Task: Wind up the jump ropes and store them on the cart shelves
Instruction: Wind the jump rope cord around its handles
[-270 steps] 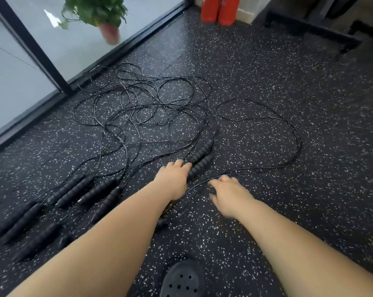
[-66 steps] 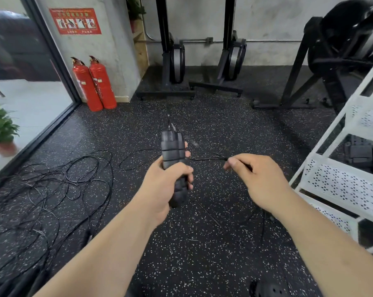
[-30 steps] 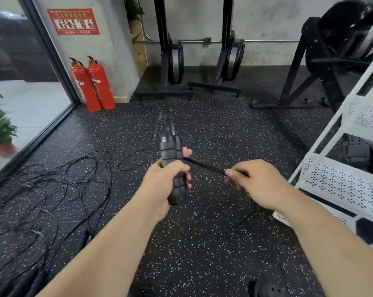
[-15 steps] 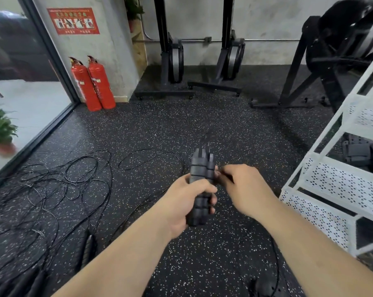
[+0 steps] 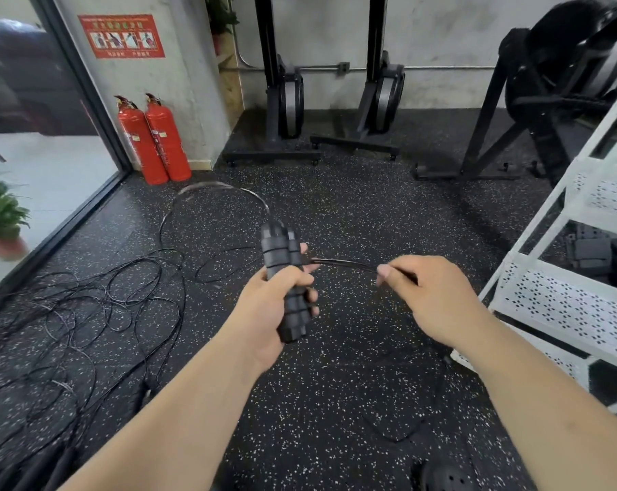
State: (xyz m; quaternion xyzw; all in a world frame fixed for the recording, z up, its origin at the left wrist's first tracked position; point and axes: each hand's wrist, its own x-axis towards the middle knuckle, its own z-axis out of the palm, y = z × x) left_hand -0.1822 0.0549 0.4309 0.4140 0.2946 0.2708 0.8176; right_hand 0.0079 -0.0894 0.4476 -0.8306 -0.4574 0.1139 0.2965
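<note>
From where I watch remotely, the left hand (image 5: pixel 268 306) grips one jump rope's two black handles (image 5: pixel 280 256) upright and side by side, fingers curled tight round them. The thin cord (image 5: pixel 346 262) runs from the handles across to the right hand (image 5: pixel 431 295), whose thumb and forefinger pinch it. A blurred loop (image 5: pixel 211 187) of cord arcs up and left from the handle tops. The other jump ropes (image 5: pixel 87 306) lie tangled on the speckled floor (image 5: pixel 335 402) at left. The white cart (image 5: pixel 565 306) stands at right, and I see two red fire extinguishers (image 5: pixel 154 140) by the wall.
</note>
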